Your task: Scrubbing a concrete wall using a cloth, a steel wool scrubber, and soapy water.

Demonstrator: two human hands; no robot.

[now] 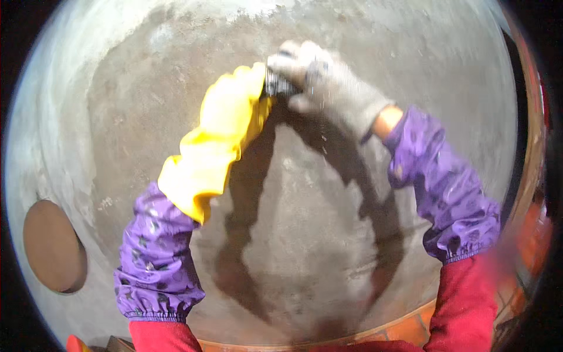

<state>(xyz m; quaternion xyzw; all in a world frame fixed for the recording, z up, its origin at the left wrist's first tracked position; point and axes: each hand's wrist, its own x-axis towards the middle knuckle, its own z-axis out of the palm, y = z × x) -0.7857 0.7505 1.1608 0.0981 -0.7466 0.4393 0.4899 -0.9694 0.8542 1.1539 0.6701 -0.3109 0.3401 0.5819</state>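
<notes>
My left hand [233,101], in a bright yellow rubber glove, is curled around one side of a small dark and silvery object [278,84]. My right hand [327,81], in a pale grey-white work glove, grips the other side of it. Motion blur and the fingers hide most of the object, so I cannot tell what it is. Both hands are close together over a broad, mottled grey surface [303,193] that looks like cement. Shadows of my two arms fall across it. Purple patterned sleeve covers [158,255] run over my red sleeves.
A round brown disc [55,246] sits at the left of the grey surface. Orange-red tiles or bricks [407,330] border the lower edge. A curved brownish rim [530,167] with a dark gap runs along the right. A small red thing [75,343] shows at the bottom left.
</notes>
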